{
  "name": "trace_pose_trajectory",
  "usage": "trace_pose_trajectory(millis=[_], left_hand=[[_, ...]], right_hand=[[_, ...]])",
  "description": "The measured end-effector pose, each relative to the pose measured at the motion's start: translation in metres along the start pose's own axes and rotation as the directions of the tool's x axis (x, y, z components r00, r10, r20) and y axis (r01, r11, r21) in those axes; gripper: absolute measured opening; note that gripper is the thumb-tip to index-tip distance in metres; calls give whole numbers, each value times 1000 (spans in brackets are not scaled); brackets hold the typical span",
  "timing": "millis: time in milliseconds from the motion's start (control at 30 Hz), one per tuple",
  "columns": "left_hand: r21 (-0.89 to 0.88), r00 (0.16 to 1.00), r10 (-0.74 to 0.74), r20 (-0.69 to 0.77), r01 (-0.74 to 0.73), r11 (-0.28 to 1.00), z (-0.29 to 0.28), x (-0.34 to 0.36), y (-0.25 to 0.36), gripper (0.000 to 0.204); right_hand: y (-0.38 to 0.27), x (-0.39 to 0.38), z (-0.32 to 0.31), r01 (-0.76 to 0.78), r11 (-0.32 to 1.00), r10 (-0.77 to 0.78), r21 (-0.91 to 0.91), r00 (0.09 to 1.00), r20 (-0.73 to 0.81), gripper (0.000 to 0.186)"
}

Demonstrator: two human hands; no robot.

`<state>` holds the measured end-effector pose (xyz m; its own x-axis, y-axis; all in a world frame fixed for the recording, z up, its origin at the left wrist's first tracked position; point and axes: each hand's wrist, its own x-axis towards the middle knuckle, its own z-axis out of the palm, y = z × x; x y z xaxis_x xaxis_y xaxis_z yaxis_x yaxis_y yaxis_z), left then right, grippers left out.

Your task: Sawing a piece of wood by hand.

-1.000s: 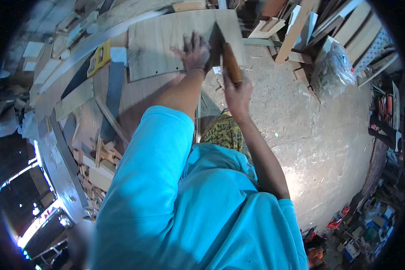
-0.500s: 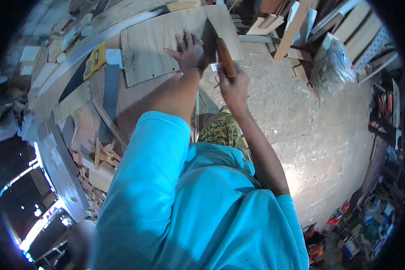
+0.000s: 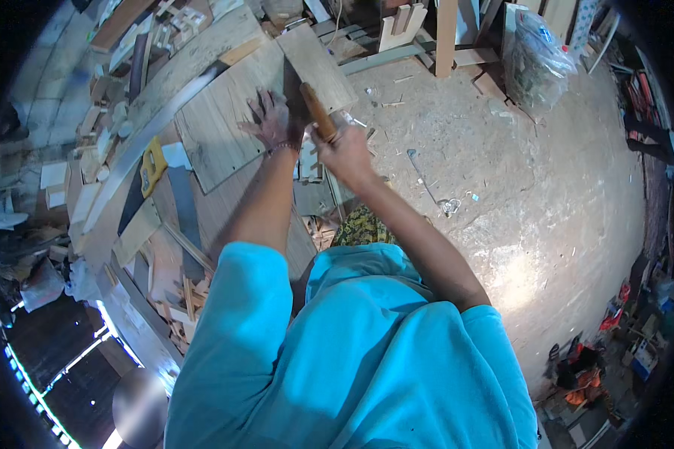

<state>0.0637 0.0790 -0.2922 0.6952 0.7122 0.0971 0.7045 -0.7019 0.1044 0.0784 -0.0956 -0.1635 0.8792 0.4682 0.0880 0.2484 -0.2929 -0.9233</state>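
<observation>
My left hand lies flat with fingers spread on a pale wooden board, pressing near its right side. My right hand is wrapped round the near end of a wooden-handled saw. Its brown wooden part points away from me, along the dark line between the board and a narrower wooden piece on the right. The blade is mostly hidden by the wood and shadow. Two small dark holes show near the board's front edge.
To the left lie a yellow-handled handsaw and a long metal strip. Wood offcuts are heaped at lower left. A clear plastic bag stands at far right. A thin metal rod lies on the concrete floor.
The whole view has shifted, so the boards and both hands appear farther left. The saw sits slightly nearer to me along the dark line. My left hand stays on the board.
</observation>
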Motion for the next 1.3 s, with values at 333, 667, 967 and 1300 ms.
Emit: trace_pose_trajectory(millis=[333,667,967,1300], left_hand=[[53,994,99,-39,-97,994,-43,-9,29,70],[20,993,114,25,-115,993,-46,-5,32,75],[-40,987,143,79,-140,989,-47,-4,31,71],[-22,998,66,-21,-67,998,-34,-1,32,60]], right_hand=[[14,12,-20,-121,992,113,42,979,169,37],[-2,6,-6,-171,985,168,21,982,89,38],[-28,26,-8,-40,991,52,-124,994,93,39],[-25,-13,-13,-84,995,87,-54,995,51,36]])
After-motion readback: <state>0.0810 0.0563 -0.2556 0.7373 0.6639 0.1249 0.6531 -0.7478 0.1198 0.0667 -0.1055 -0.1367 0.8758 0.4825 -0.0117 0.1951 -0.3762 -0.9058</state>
